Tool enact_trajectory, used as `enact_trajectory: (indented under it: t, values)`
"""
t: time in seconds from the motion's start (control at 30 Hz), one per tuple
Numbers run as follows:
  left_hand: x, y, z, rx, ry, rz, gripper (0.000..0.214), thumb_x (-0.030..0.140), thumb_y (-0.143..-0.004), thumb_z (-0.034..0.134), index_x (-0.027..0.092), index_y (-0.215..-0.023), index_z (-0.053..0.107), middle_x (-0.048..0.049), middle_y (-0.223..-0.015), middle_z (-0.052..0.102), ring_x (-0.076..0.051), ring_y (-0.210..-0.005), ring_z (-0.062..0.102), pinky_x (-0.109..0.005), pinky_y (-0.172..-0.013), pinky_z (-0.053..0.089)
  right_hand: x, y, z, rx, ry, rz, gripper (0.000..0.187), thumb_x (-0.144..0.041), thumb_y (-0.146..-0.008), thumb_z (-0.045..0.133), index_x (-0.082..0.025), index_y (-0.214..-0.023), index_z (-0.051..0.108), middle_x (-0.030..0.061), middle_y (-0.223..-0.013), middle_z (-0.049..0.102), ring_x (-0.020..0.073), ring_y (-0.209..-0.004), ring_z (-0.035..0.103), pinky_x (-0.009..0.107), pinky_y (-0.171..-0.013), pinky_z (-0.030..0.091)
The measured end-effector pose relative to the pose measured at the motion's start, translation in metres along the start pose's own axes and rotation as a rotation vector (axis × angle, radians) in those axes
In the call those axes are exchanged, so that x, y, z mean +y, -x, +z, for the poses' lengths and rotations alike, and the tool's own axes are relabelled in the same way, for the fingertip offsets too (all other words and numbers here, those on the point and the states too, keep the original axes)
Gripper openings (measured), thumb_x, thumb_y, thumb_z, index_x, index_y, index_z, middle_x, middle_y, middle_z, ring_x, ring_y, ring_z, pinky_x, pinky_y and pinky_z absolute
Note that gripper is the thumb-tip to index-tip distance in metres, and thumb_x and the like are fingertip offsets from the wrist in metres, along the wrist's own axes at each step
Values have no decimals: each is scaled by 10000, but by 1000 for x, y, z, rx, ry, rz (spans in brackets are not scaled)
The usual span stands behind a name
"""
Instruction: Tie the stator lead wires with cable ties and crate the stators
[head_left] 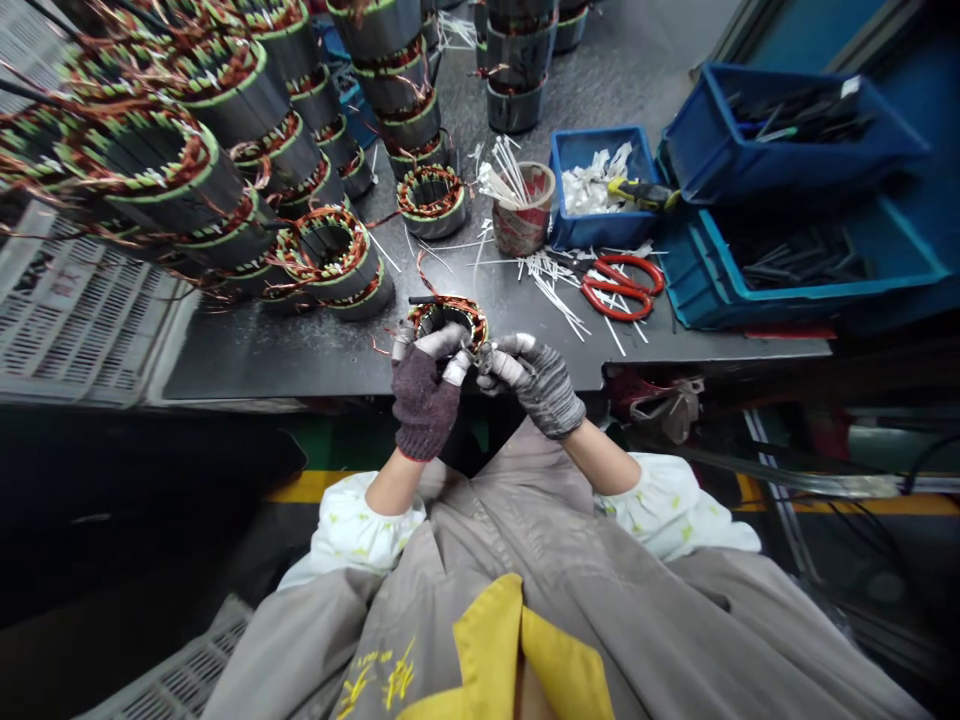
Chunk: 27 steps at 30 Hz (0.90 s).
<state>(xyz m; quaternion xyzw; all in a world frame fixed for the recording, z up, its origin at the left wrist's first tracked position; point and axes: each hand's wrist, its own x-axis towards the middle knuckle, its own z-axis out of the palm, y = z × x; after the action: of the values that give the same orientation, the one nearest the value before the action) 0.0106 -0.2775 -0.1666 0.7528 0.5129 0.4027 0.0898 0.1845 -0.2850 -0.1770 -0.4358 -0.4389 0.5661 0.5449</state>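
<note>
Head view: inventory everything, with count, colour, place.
bench: one, dark grey, centre
held ring: one, copper, bench front
other rings: many, grey and copper, left, rear
cup: one, red, centre
strips: many, white, in and around cup
scissors: one, red, right of cup
bins: three, blue, right
tool: one, yellow and black, smallest bin
crates: several, white, left
garment: one, grey, bottom
left hand: one, purple glove, at held ring
right hand: one, grey glove, at held ring

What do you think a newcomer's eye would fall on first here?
Probably the stacks of copper-wound rings crowding the upper left. Next come the red-handled scissors, bright among loose white strips right of centre on the dark table. The gloved left hand and right hand meet at one ring near the front edge.
</note>
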Motion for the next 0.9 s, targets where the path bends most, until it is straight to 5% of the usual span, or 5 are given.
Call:
enact_trajectory:
  t: [0.1, 0.4, 0.9]
  values:
    - [0, -4, 1, 71, -13, 83, 175, 298, -1021, 607, 248, -1104, 752, -42, -1077, 824, -234, -1096, 768, -539, -1308, 348, -6, 0, 1, -6, -37, 45, 503, -674, -745, 885, -234, -910, 706, -10, -721, 724, 169, -596, 701, 301, -554, 611]
    - [0, -6, -2, 106, -66, 253, 180, 215, -961, 652, 241, -1120, 733, -39, -1083, 821, -230, -1102, 766, -506, -1232, 436, -6, -11, -2, 26, 303, -145, 392, -615, -832, 787, -224, -819, 752, 47, -827, 782, 207, -773, 728, 370, -785, 626]
    - [-6, -7, -4, -21, -142, 259, 251, 250, -957, 601, 260, -1165, 743, -52, -1101, 818, -256, -1142, 755, -592, -1263, 381, -11, -12, -8, -66, 346, -208, 400, -616, -907, 770, -216, -885, 786, 48, -840, 800, 197, -751, 734, 334, -726, 629]
